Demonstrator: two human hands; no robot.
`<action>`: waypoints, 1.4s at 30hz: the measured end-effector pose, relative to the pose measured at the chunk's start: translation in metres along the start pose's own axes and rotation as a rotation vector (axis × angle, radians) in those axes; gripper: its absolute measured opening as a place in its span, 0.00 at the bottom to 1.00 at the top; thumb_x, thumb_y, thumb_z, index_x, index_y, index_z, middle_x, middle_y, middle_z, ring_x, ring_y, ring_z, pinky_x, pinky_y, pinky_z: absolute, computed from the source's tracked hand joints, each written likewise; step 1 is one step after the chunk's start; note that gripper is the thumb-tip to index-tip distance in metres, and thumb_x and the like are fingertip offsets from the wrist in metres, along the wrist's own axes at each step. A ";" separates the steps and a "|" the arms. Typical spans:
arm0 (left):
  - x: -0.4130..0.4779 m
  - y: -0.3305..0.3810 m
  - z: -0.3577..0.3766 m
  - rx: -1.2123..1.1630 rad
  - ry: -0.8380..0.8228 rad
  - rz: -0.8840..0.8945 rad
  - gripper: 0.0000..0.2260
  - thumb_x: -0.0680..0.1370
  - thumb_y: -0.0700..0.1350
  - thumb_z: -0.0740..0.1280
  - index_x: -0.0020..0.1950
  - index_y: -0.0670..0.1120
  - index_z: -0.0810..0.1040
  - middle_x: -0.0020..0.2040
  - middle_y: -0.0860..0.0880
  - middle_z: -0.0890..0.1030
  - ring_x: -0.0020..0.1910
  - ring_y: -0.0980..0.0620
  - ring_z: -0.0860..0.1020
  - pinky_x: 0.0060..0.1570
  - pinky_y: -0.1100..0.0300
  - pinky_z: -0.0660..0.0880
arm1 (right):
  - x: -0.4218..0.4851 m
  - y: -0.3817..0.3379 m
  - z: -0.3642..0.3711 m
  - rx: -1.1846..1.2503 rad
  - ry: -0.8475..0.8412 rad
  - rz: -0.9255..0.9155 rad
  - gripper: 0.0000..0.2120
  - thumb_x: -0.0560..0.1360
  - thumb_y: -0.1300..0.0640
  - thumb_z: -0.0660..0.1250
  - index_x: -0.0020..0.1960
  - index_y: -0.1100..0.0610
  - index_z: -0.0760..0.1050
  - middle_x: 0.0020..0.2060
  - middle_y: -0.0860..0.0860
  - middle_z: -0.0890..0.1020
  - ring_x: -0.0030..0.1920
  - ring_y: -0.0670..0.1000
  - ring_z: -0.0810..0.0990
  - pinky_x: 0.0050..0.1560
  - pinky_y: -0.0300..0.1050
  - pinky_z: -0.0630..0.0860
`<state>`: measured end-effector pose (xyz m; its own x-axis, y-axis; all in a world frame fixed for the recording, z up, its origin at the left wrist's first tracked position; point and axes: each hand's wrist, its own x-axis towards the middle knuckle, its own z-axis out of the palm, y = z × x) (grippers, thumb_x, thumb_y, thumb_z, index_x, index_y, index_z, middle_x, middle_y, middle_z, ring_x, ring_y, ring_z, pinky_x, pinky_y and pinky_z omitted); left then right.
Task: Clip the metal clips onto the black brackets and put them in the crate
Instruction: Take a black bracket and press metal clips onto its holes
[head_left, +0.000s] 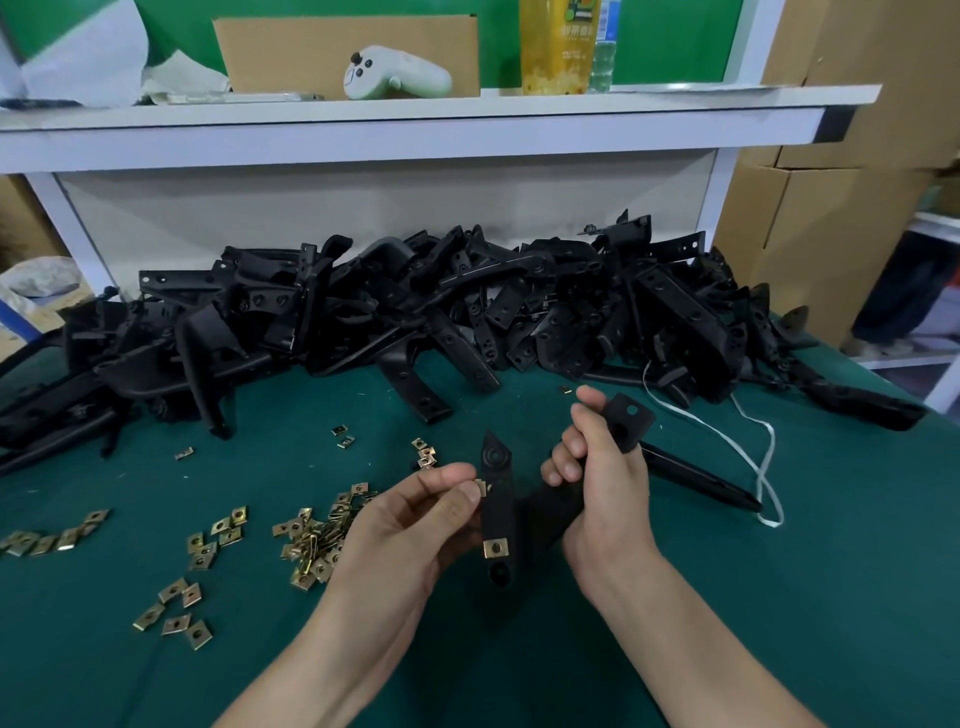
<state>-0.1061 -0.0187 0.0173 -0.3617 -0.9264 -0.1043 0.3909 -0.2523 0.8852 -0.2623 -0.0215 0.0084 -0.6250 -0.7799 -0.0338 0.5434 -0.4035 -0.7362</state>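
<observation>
Bracket (497, 512) gripped by right hand (602, 483), one clip (494, 547) fitted; left hand (415, 514) pinches second clip (480, 487) at bracket edge. Bracket pile (415, 306) behind remains; crate unseen.

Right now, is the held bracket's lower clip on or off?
On: the metal clip sits flush on the black bracket near its lower end, hole showing.

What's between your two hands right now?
Head view: an arm of the black bracket the right hand grips, a fitted clip near its lower end. The left hand pinches a second clip beside it.
</observation>
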 end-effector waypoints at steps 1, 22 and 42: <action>0.001 -0.001 0.000 -0.003 0.008 -0.003 0.09 0.68 0.40 0.72 0.47 0.41 0.84 0.45 0.42 0.84 0.42 0.49 0.83 0.45 0.58 0.82 | -0.001 0.001 0.001 -0.025 0.006 -0.036 0.12 0.80 0.61 0.65 0.46 0.47 0.82 0.27 0.46 0.69 0.25 0.45 0.64 0.26 0.38 0.68; -0.006 -0.016 0.008 0.419 0.092 0.095 0.04 0.76 0.47 0.74 0.46 0.57 0.86 0.41 0.56 0.87 0.39 0.62 0.83 0.37 0.72 0.74 | -0.015 -0.003 0.009 -0.168 -0.086 -0.234 0.11 0.81 0.63 0.61 0.49 0.51 0.79 0.28 0.47 0.67 0.26 0.46 0.65 0.28 0.38 0.69; -0.009 -0.013 0.006 0.545 0.067 0.207 0.08 0.80 0.48 0.68 0.42 0.51 0.82 0.32 0.54 0.81 0.31 0.61 0.76 0.31 0.69 0.70 | -0.024 0.000 0.013 -0.190 -0.101 -0.268 0.12 0.81 0.65 0.61 0.47 0.51 0.79 0.29 0.49 0.67 0.27 0.47 0.66 0.30 0.39 0.71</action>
<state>-0.1133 -0.0052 0.0095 -0.2624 -0.9614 0.0832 -0.0500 0.0996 0.9938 -0.2397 -0.0092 0.0178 -0.6677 -0.7053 0.2383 0.2467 -0.5117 -0.8230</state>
